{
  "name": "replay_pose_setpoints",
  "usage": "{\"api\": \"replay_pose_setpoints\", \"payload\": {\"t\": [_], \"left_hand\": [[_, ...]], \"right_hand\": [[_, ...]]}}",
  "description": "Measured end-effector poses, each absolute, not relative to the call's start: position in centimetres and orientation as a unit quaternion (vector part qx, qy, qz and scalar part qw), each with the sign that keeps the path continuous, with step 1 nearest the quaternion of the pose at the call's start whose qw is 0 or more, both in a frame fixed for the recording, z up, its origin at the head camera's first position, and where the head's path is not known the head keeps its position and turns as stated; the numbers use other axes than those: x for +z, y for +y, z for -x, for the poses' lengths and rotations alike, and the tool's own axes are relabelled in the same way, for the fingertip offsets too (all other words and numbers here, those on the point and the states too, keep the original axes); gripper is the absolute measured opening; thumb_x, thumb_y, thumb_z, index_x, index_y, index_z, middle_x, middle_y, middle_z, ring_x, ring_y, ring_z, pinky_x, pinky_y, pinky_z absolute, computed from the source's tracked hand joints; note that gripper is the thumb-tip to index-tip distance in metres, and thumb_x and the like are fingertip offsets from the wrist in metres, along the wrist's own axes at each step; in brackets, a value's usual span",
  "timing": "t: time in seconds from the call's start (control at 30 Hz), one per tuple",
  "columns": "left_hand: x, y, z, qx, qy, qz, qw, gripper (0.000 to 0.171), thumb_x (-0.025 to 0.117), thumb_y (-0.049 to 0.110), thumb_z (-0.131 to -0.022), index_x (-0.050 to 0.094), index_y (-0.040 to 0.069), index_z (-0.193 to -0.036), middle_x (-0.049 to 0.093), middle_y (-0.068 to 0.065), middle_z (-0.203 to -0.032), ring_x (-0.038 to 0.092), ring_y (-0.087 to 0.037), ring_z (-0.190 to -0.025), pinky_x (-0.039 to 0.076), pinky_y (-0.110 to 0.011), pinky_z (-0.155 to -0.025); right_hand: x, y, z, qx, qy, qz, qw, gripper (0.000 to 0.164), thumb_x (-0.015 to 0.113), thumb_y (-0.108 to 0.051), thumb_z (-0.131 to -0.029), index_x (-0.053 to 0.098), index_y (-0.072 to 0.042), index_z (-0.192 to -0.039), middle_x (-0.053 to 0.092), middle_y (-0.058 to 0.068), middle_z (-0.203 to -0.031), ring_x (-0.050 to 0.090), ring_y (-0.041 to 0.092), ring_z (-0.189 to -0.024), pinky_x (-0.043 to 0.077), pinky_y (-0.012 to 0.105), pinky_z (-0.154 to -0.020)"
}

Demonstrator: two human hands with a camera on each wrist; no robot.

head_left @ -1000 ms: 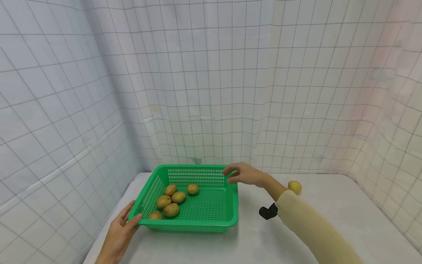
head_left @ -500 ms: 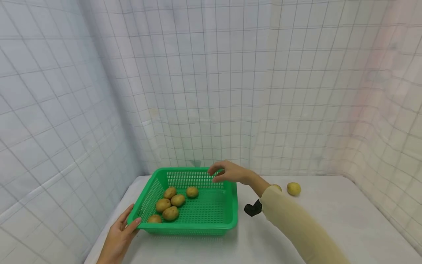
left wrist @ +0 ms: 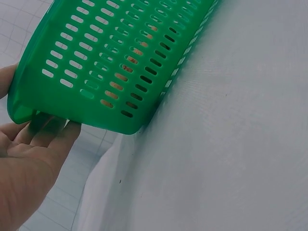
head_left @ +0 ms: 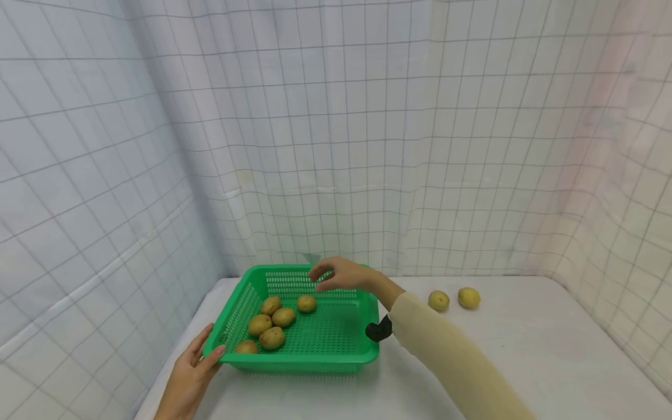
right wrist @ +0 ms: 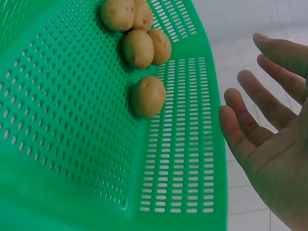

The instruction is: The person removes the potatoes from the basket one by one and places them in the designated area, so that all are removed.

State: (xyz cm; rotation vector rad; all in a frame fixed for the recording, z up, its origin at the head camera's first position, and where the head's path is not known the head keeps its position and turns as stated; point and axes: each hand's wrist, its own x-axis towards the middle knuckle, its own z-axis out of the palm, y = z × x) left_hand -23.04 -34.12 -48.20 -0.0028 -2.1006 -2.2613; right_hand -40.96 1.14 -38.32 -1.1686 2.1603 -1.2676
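Note:
A green plastic basket with slotted sides stands on the white table, several potatoes lying mostly in its left half. At the basket's front left corner, my left hand grips the rim, thumb on top and fingers beneath; the left wrist view shows these fingers under the lip. Over the back part of the basket hovers my right hand, its fingers loosely bent and holding nothing. In the right wrist view this hand's fingers are spread apart beside the rim. One potato lies by the slotted wall, below the hand.
Two more potatoes, a left one and a right one, lie on the table right of the basket. Grid-patterned white sheets enclose the back and sides. A black object sits by my right sleeve.
My right hand has moved left over the basket, away from its right edge. The left of the two table potatoes has come into view from behind the arm. The left hand keeps its grip.

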Motion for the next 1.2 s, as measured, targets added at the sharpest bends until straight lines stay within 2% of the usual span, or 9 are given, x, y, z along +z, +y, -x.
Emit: {"api": "replay_pose_setpoints", "payload": {"t": [0.13,0.4,0.57,0.63,0.7,0.8,0.83,1.03,1.2], "left_hand": [[-48.2,-34.2,22.9,-0.729,-0.684,0.003,0.027,0.083,0.059,0.017,-0.109,0.001,0.004,-0.166,0.002,-0.022,-0.169,0.048,0.014,-0.118,0.047,-0.016,-0.098],[-48.2,-34.1,23.4,-0.727,-0.686,0.016,0.03,0.082,0.058,0.016,-0.109,0.0,0.003,-0.165,0.002,-0.023,-0.168,0.048,0.014,-0.119,0.048,-0.016,-0.098],[-48.3,-34.0,23.4,-0.726,-0.688,0.01,0.028,0.082,0.059,0.017,-0.108,0.002,0.003,-0.166,0.001,-0.022,-0.169,0.046,0.012,-0.121,0.047,-0.016,-0.097],[-48.2,-34.1,23.3,-0.724,-0.689,0.0,0.025,0.082,0.059,0.018,-0.108,0.003,0.005,-0.166,-0.001,-0.02,-0.169,0.041,0.001,-0.133,0.047,-0.016,-0.097],[-48.2,-34.2,23.2,-0.725,-0.688,-0.005,0.024,0.082,0.06,0.017,-0.108,0.003,0.006,-0.166,-0.002,-0.02,-0.169,0.031,-0.015,-0.145,0.047,-0.016,-0.097],[-48.3,-34.3,23.2,-0.727,-0.686,-0.008,0.022,0.084,0.061,0.016,-0.107,0.002,0.005,-0.166,-0.002,-0.02,-0.169,0.011,-0.039,-0.151,0.047,-0.016,-0.096],[-48.3,-34.3,23.2,-0.728,-0.686,-0.008,0.021,0.084,0.061,0.016,-0.107,0.001,0.005,-0.166,-0.003,-0.02,-0.168,0.008,-0.042,-0.151,0.047,-0.016,-0.096],[-48.6,-34.5,23.3,-0.722,-0.692,-0.016,0.011,0.087,0.061,0.015,-0.107,-0.002,0.005,-0.166,-0.008,-0.021,-0.168,0.005,-0.045,-0.151,0.047,-0.014,-0.092],[-48.5,-34.4,23.6,-0.726,-0.688,-0.014,0.007,0.088,0.062,0.014,-0.106,-0.003,0.006,-0.166,-0.009,-0.021,-0.167,0.006,-0.044,-0.15,0.047,-0.014,-0.094]], "right_hand": [[-38.8,-0.1,41.2,-0.46,0.759,0.419,0.194,0.044,0.07,-0.013,-0.101,0.059,0.002,-0.14,0.057,0.023,-0.142,0.05,0.042,-0.133,0.051,0.032,-0.101],[-39.8,-1.6,41.7,-0.458,0.769,0.406,0.184,0.042,0.072,-0.012,-0.1,0.06,0.0,-0.139,0.058,0.022,-0.14,0.053,0.035,-0.131,0.054,0.031,-0.095],[-40.5,-2.2,41.7,-0.479,0.769,0.381,0.186,0.046,0.072,-0.011,-0.1,0.058,0.001,-0.142,0.058,0.022,-0.14,0.056,0.033,-0.129,0.054,0.047,-0.099],[-40.8,-2.6,41.6,-0.486,0.767,0.373,0.192,0.047,0.072,-0.012,-0.1,0.057,0.001,-0.143,0.057,0.022,-0.141,0.057,0.031,-0.127,0.053,0.051,-0.1],[-41.2,-3.0,41.7,-0.488,0.765,0.369,0.198,0.049,0.072,-0.013,-0.101,0.056,0.001,-0.144,0.056,0.022,-0.142,0.057,0.029,-0.126,0.053,0.051,-0.1],[-42.0,-3.4,41.8,-0.493,0.766,0.358,0.205,0.049,0.072,-0.014,-0.1,0.056,0.0,-0.145,0.056,0.021,-0.143,0.057,0.028,-0.126,0.054,0.046,-0.099],[-42.2,-3.5,41.9,-0.496,0.766,0.355,0.203,0.049,0.072,-0.014,-0.1,0.056,0.0,-0.144,0.056,0.021,-0.142,0.057,0.029,-0.126,0.054,0.046,-0.098],[-44.1,-4.1,42.5,-0.479,0.79,0.332,0.192,0.045,0.074,-0.016,-0.099,0.06,-0.004,-0.14,0.06,0.013,-0.139,0.056,0.026,-0.126,0.053,0.038,-0.097],[-44.9,-4.2,42.6,-0.449,0.812,0.322,0.187,0.046,0.075,-0.018,-0.098,0.061,-0.008,-0.142,0.058,0.009,-0.141,0.053,0.03,-0.13,0.051,0.04,-0.1]]}}
